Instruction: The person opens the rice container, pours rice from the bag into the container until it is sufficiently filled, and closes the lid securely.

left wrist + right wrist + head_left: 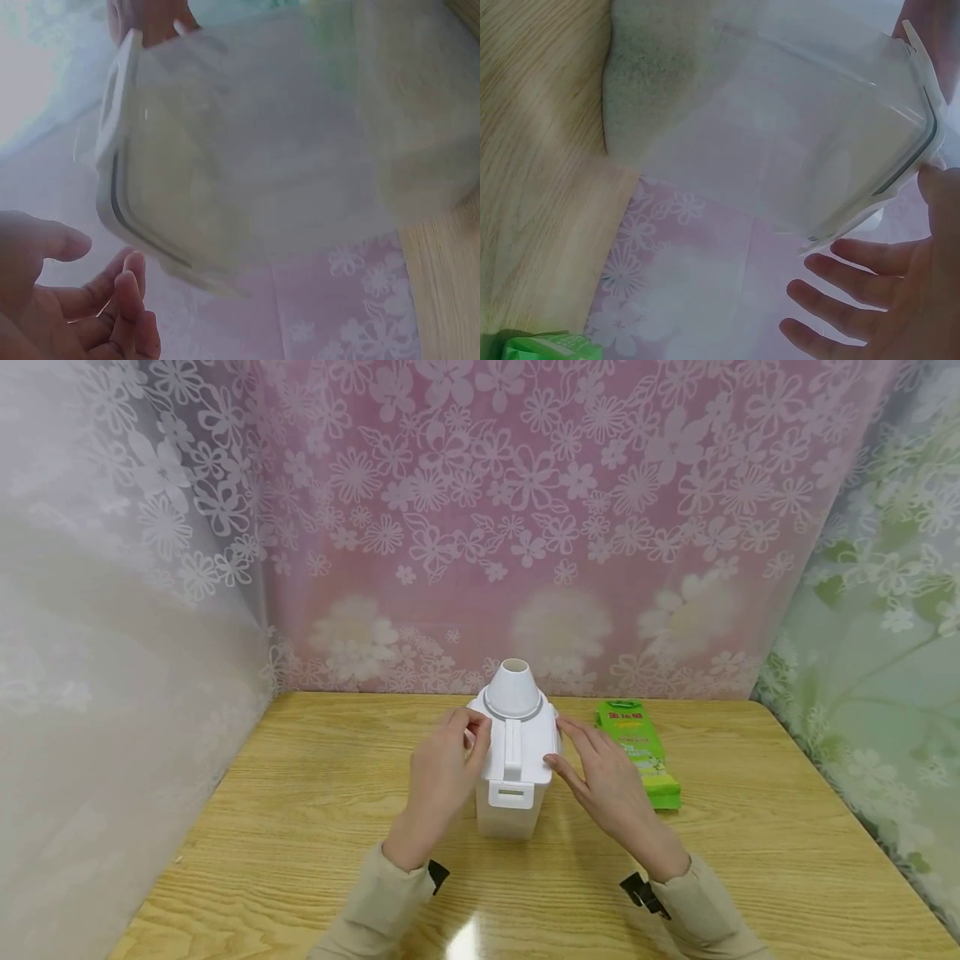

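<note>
A clear plastic storage container stands upright on the table, with pale grainy contents at its bottom. Its white lid is on, bearing a handle bar and a white cone-shaped piece with a hole at the top. My left hand is beside the lid's left edge. In the left wrist view its loosely bent fingers hold nothing and are apart from the lid. At the lid's right edge, my right hand has its thumb against the rim and its fingers spread, nearly straight.
A green bag with printed letters lies on the wooden table, right of the container. Floral curtains hang behind, the pink one at the back and others at both sides.
</note>
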A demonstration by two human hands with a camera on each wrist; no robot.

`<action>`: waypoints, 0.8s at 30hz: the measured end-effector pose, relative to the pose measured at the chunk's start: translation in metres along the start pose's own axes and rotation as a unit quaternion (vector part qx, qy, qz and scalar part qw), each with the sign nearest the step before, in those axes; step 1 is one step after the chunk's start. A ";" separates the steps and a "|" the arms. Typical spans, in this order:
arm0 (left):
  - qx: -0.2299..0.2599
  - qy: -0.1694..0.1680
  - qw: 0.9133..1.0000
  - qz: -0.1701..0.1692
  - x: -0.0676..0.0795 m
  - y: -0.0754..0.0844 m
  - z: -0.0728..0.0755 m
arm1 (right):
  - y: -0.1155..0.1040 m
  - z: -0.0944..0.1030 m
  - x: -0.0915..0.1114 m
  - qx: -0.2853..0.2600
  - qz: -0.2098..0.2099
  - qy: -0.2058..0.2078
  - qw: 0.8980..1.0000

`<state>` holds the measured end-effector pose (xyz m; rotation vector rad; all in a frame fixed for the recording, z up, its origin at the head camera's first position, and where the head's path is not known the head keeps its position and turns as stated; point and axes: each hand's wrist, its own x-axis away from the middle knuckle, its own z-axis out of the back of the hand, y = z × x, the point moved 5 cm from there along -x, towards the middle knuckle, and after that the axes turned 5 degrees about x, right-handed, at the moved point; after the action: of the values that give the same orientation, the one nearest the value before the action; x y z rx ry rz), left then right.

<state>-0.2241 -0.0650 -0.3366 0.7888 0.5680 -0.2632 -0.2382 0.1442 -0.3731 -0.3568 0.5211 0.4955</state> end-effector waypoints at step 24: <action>-0.002 -0.065 0.998 0.011 0.003 -0.037 -0.015 | -0.014 0.000 0.001 -0.028 -0.015 -0.008 0.999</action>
<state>-0.2432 -0.0792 -0.3686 0.7683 0.4378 -0.2917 -0.2297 0.1336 -0.3707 -0.4132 0.4861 0.4837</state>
